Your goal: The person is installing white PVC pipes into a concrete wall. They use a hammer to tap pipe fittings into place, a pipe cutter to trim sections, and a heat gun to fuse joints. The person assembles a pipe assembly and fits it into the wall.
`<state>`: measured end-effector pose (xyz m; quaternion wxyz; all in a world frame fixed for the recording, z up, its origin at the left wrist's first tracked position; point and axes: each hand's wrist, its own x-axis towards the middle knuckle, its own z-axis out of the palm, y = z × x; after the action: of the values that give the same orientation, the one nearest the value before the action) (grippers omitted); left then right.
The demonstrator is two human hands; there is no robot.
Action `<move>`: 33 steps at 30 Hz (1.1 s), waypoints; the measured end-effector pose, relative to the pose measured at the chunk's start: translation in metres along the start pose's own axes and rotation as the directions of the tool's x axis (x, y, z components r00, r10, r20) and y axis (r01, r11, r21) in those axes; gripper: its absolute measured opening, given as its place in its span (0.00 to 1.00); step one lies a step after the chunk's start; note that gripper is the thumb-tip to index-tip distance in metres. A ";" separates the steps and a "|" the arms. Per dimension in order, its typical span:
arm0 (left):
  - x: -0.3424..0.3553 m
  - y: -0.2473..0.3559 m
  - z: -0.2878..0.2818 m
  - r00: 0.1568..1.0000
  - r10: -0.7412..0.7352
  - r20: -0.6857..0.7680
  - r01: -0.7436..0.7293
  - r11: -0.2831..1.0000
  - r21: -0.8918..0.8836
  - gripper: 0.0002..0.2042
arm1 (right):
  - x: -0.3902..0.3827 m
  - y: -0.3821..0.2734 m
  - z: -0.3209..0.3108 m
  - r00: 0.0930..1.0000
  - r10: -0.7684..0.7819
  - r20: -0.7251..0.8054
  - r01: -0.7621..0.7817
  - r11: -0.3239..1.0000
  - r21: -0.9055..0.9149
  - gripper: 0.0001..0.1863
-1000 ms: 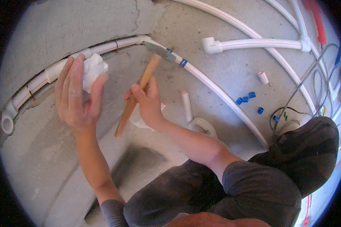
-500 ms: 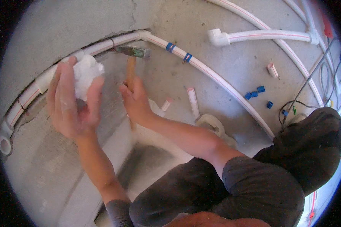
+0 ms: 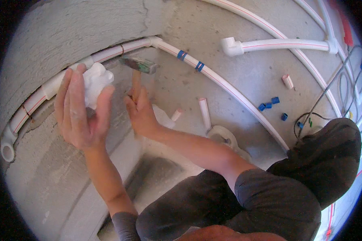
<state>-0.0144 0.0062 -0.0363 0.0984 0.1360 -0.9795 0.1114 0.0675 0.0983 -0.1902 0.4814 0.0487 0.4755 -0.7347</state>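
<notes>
One white wad (image 3: 96, 85): held in the left hand (image 3: 80, 116), fingers and thumb closing on it from either side, in front of the wall-side pipe (image 3: 108, 54).
One hammer (image 3: 136, 78): handle grasped in the right hand (image 3: 144, 118), head near that pipe; cannot tell whether they touch.
Floor pipe (image 3: 229, 88): white, red-striped, wearing two blue bands (image 3: 182, 55).
Floor (image 3: 245, 72): small blue pieces (image 3: 268, 105) and short pipe pieces (image 3: 205, 113) lie right of the hammer.

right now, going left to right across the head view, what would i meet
Open white plastic elbow, left hand holding a lumpy white wad, right hand gripping a wooden-handled hammer, slim white red-striped pipe offcut, white plastic corner joint, long red object.
</notes>
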 end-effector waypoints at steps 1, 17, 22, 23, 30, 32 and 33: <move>-0.001 -0.002 0.001 1.000 -0.001 0.003 0.001 1.000 -0.003 0.28 | 0.012 -0.003 0.001 0.998 -0.008 0.057 0.017 0.986 -0.165 0.13; -0.003 -0.002 0.003 0.999 0.015 -0.034 -0.016 1.000 -0.018 0.27 | 0.005 0.003 -0.014 0.994 0.106 -0.022 -0.103 0.989 0.104 0.12; -0.006 -0.009 0.005 0.999 0.046 -0.027 -0.045 0.999 0.026 0.30 | 0.006 -0.013 -0.020 0.988 0.118 0.102 -0.126 0.989 0.078 0.12; -0.003 -0.007 0.003 0.999 0.045 -0.014 -0.045 0.998 0.033 0.30 | 0.001 -0.014 -0.019 0.982 0.165 0.087 -0.175 0.977 0.123 0.12; -0.005 -0.010 0.000 0.998 0.065 0.001 -0.065 0.997 0.039 0.27 | 0.005 -0.028 -0.017 0.996 0.045 0.077 -0.035 0.992 -0.118 0.12; -0.002 -0.008 0.002 0.999 0.041 -0.013 -0.041 0.999 0.014 0.27 | 0.004 -0.027 -0.015 0.999 -0.011 0.032 0.015 0.994 -0.107 0.12; -0.001 -0.007 0.002 0.999 0.029 -0.020 -0.029 1.000 0.002 0.27 | 0.009 -0.021 -0.009 0.999 0.022 0.047 -0.016 0.992 -0.128 0.12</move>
<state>-0.0115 -0.0008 -0.0373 0.1066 0.1207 -0.9802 0.1148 0.0439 0.1015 -0.1866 0.5020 0.0046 0.5092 -0.6991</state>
